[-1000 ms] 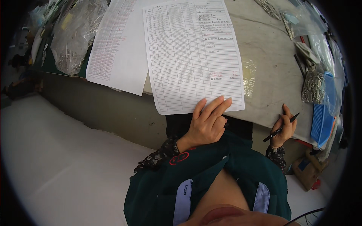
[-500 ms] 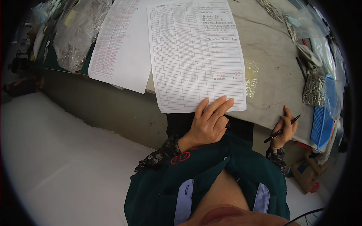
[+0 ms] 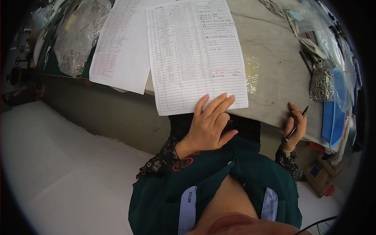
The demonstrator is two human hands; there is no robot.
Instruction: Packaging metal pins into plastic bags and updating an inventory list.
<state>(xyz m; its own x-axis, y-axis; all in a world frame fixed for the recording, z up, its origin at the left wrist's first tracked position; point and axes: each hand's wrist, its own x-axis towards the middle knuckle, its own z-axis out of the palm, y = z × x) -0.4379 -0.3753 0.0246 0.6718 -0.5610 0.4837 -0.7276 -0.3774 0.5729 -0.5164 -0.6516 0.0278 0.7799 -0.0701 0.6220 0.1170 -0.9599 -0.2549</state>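
Note:
A printed table sheet (image 3: 196,84) with handwritten entries in black and red lies at the near edge of the table, its lower margin overhanging a little. My left hand (image 3: 206,127) rests on that lower margin with fingers stretched out and the thumb held apart, below the paper's edge. To the right, my right hand (image 3: 297,126) holds a black pen (image 3: 290,135) slantwise among its fingers, tip pointing up and away. This hand is at the table's front edge, apart from the sheet. A second printed sheet (image 3: 131,70) lies to the left, partly beneath the first.
Clear bags of small parts (image 3: 76,47) stand at the far left. On the right are a pile of metal pins (image 3: 322,84), a blue plastic basket (image 3: 328,121) and clear plastic bags (image 3: 329,31). A small clear packet (image 3: 252,74) lies beside the sheet on the grey tabletop (image 3: 272,58).
My left thumb has spread away from the fingers, which stay on the sheet. The pen in my right hand has tilted more upright. The whole view has shifted slightly.

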